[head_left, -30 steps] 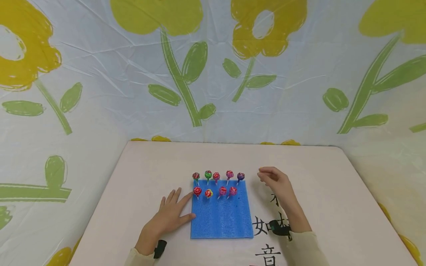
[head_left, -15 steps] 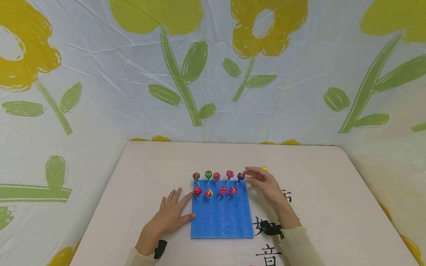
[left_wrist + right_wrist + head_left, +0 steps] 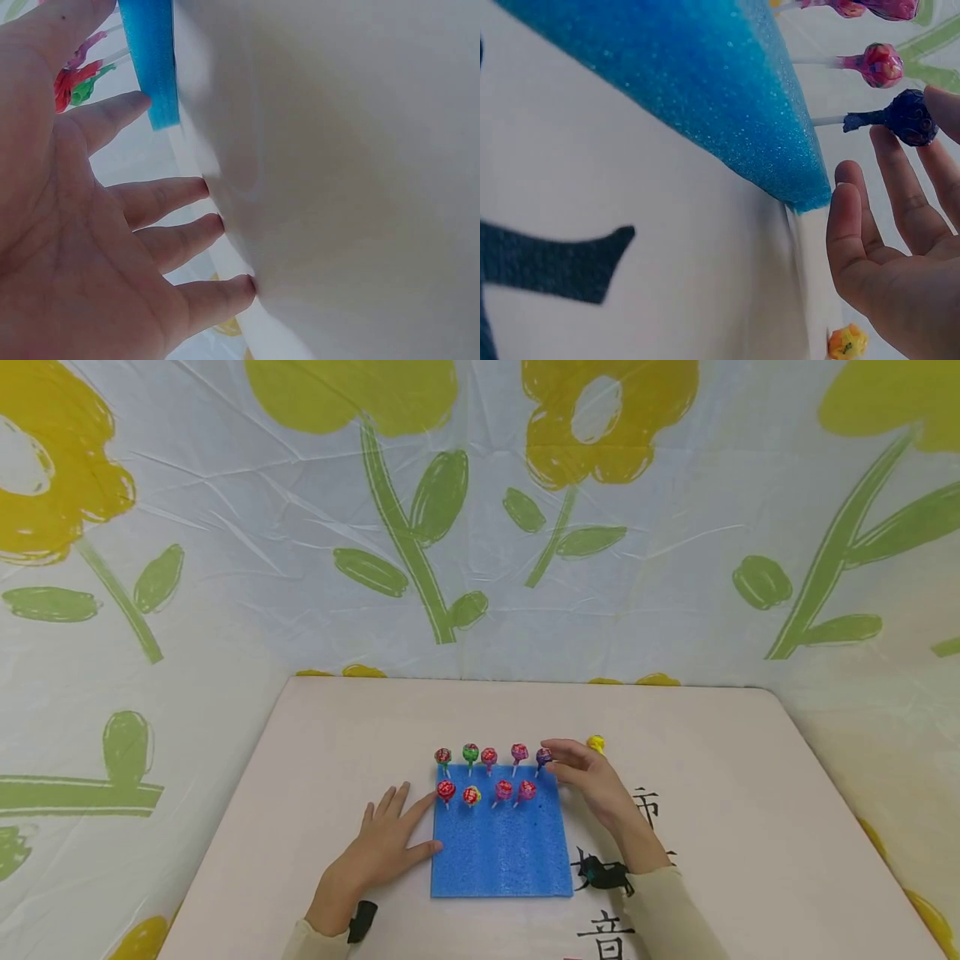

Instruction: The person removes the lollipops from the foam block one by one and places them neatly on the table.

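Observation:
A blue foam block [image 3: 498, 860] lies on the table with several wrapped lollipops stuck upright in it in two rows. My right hand [image 3: 592, 781] is at its far right corner, thumb and fingers around the wrapped head of a dark purple lollipop [image 3: 910, 118]. That lollipop's white stick [image 3: 828, 121] still stands in the foam. My left hand [image 3: 382, 842] lies spread at the block's left side, index finger and thumb at its edge. In the left wrist view the other fingertips [image 3: 241, 289] touch the tabletop.
A yellow lollipop [image 3: 596, 743] is on the table beyond my right hand. Nearest the purple one stands a pink lollipop [image 3: 520, 752]; a red one [image 3: 446, 790] is near my left fingers. Black characters [image 3: 606, 935] mark the table. A flowered cloth [image 3: 660, 568] hangs behind.
My right hand has moved left to the dark purple lollipop and its fingers have come around the head. The yellow lollipop has come into view behind it. My left hand has stayed put.

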{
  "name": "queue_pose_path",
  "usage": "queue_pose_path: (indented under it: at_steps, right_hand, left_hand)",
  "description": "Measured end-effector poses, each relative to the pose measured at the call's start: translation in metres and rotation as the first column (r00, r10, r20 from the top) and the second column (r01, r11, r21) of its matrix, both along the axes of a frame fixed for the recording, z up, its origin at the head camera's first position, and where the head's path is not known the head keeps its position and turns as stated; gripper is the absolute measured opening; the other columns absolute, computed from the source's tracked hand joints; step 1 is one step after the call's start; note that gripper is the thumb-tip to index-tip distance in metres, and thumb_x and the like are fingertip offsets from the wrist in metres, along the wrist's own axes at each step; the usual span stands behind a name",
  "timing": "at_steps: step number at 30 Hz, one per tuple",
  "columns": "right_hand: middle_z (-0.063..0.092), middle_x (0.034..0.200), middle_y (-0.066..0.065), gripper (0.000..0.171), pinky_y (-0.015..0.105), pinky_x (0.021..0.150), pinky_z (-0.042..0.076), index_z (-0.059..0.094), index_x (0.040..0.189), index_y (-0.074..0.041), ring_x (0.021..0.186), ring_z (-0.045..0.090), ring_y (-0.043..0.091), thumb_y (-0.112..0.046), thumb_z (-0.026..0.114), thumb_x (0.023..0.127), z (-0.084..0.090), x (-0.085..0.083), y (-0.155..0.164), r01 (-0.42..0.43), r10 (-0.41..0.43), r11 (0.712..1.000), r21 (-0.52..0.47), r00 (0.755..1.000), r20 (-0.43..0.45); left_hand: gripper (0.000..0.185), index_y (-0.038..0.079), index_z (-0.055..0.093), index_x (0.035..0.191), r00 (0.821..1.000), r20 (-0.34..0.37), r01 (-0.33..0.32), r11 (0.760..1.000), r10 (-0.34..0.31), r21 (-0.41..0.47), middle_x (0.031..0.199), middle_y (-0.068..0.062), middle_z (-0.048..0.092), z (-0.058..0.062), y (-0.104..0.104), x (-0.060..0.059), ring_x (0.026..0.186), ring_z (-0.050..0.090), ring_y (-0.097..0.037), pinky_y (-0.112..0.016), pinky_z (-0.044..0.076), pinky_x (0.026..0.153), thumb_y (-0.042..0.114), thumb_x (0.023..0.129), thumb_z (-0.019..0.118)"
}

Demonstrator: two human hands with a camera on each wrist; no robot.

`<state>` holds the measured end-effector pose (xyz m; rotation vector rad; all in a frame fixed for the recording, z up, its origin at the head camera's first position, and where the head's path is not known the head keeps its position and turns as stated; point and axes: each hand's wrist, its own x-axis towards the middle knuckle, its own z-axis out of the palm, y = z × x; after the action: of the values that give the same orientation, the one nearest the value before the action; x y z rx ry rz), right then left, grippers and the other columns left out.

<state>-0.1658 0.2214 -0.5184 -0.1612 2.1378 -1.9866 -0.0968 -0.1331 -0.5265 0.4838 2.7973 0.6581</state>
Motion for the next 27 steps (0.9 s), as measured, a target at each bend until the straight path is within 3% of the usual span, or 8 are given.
queue_pose_path:
  at_steps: [13, 27]
  right_hand:
    - [0.063, 0.125, 0.018, 0.041, 0.038, 0.091, 0.053, 0.06, 0.133, 0.001, 0.109, 0.062, 0.02, -0.013, 0.07, 0.096, -0.0006, -0.0007, -0.0012, -0.002, 0.002, 1.0, -0.013, 1.0, -0.018]
    - [0.062, 0.124, 0.019, 0.043, 0.044, 0.094, 0.052, 0.057, 0.135, 0.003, 0.11, 0.062, 0.029, -0.01, 0.069, 0.095, 0.0047, -0.0008, -0.0017, 0.025, -0.024, 0.999, -0.033, 0.999, 0.025]
  left_hand:
    - [0.076, 0.022, 0.041, 0.154, 1.0, 0.015, -0.005, 1.0, 0.005, -0.008, 0.159, -0.025, 0.025, 0.0002, -0.0002, -0.0006, 0.146, 0.017, -0.049, -0.074, 0.012, 0.109, 0.055, 0.091, 0.067]
    - [0.076, 0.022, 0.041, 0.154, 1.0, 0.009, -0.001, 1.0, 0.001, -0.012, 0.159, -0.025, 0.026, -0.0003, -0.0003, -0.0007, 0.146, 0.017, -0.048, -0.074, 0.013, 0.109, 0.055, 0.091, 0.068]
